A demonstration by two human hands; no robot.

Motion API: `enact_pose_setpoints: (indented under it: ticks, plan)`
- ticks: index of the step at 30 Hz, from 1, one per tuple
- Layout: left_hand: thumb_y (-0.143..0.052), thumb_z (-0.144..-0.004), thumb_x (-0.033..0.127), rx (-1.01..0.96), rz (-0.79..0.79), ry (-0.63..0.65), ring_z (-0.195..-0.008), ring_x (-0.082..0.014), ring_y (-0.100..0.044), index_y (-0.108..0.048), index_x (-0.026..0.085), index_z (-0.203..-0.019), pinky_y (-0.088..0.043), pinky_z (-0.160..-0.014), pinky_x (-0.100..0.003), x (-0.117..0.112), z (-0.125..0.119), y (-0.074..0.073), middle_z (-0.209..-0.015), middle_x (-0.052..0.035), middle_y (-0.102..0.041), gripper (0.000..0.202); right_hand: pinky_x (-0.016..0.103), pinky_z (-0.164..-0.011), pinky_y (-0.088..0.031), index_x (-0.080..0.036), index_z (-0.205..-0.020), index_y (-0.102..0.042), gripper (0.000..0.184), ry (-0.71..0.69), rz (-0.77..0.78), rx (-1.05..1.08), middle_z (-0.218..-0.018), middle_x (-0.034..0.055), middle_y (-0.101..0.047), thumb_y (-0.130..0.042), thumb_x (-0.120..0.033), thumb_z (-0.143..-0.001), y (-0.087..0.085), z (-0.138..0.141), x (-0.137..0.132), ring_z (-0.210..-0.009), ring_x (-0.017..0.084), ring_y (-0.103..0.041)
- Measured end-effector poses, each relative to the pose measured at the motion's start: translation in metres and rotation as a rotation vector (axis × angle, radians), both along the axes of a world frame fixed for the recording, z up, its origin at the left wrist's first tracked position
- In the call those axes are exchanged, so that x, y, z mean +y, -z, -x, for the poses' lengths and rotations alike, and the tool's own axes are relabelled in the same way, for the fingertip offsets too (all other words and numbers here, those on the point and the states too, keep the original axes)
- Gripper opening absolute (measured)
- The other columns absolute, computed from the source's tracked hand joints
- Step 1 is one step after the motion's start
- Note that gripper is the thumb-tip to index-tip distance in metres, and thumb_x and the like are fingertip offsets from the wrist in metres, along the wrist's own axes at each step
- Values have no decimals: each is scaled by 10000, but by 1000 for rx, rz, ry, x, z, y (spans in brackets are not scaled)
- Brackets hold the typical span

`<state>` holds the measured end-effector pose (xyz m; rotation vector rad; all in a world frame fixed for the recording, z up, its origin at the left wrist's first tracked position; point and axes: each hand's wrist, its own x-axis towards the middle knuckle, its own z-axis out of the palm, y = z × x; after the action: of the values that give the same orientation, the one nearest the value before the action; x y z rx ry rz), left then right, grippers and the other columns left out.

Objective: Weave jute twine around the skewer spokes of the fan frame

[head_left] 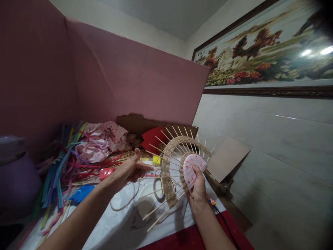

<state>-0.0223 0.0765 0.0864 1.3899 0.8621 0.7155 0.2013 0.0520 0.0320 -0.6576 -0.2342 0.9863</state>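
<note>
My right hand (198,189) grips a half-round woven fan frame by its inner part, thumb pressed on the white fabric pad (191,170) with red dots. Thin sticks radiate from the pad through an inner woven edge and a wide outer band of twisted brown cord (168,165). The stick ends stand free beyond that band. To the left of the band is my left hand (135,169), thumb raised and index finger stretched toward the sticks. Its other fingers are curled, and I see nothing held in it. Whether the index fingertip touches a stick is unclear.
Behind the hands lie crumpled dotted fabric (97,142), coloured pipe cleaners (56,177), a red paper piece (151,137) and a blue packet (82,193). A roll of tape (157,190) and a loop of cord (122,208) rest on the white table cover (104,227).
</note>
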Motion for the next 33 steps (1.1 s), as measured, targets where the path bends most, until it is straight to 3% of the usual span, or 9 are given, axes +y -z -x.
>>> enact_pose_setpoints:
  ticks: [3,8,10,13,19,33]
  plan:
    - [-156,-670,760,111,-36,-40,-471,-85,-241,-670,55,-888,-142,-444,-226,3,-1,3,-525,12,-365,899,222,-656,-529,-180,-993,-589,363,38,21,0,-736,-30,-683,-617,-233,-634,1,-1,3,-651,108,-639]
    - [-271,-758,648,623,-569,-170,-473,-104,-335,-687,113,-713,-182,-468,-242,-3,-5,3,-502,-9,-434,679,239,-684,-520,-185,-1018,-587,401,110,36,-52,-817,-14,-678,-627,-235,-622,5,-5,7,-714,120,-636]
    - [-349,-788,557,796,-775,-201,-533,-124,-419,-689,178,-733,-211,-494,-241,-8,-6,2,-575,-21,-513,513,242,-691,-518,-191,-1022,-588,408,120,32,-73,-836,-12,-675,-633,-240,-619,6,-6,8,-746,126,-633]
    - [-427,-794,438,967,-936,-253,-663,-152,-509,-676,280,-835,-252,-533,-237,-14,-7,2,-765,-31,-595,297,236,-685,-516,-189,-1021,-588,418,128,34,-79,-839,-11,-673,-647,-254,-613,7,-6,8,-752,125,-631]
    - [-418,-809,320,1091,-1029,-279,-719,-174,-563,-658,262,-790,-294,-560,-250,-16,-9,0,-761,-33,-649,248,233,-646,-522,-173,-988,-598,400,154,44,-85,-773,-15,-674,-657,-247,-599,4,-5,7,-670,118,-629]
    - [-392,-816,245,1040,-1141,-177,-521,-140,-492,-585,198,-592,-210,-487,-260,-33,-25,-4,-540,-22,-580,300,213,-591,-517,-165,-1009,-589,454,198,57,-112,-806,-6,-666,-679,-273,-577,2,0,3,-648,112,-620]
